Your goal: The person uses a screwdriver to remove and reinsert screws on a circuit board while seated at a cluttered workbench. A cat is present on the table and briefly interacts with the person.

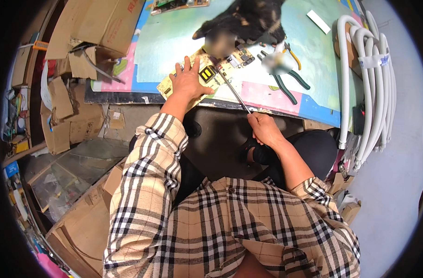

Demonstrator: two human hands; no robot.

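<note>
My left hand (187,83) lies spread over a yellowish circuit board (165,86) and presses on it, its fingers apart. Beside the thumb, a black and yellow transformer (207,73) stands up from the board. My right hand (265,128) is closed around a long screwdriver (234,91), whose handle is mostly hidden in the fist. The thin metal shaft slants up to the left, and its tip reaches the board's components just right of the transformer. A dark, mottled cat (253,21) leans over the far side of the board, its head close to the screwdriver's tip.
Right of the board lie green-handled pliers (285,83) and yellow-handled cutters (292,55). A white strip (318,22) lies farther back. Bundled white hoses (371,83) hang at the table's right edge. Cardboard boxes (98,28) crowd the left, and another circuit board (179,4) sits at the back.
</note>
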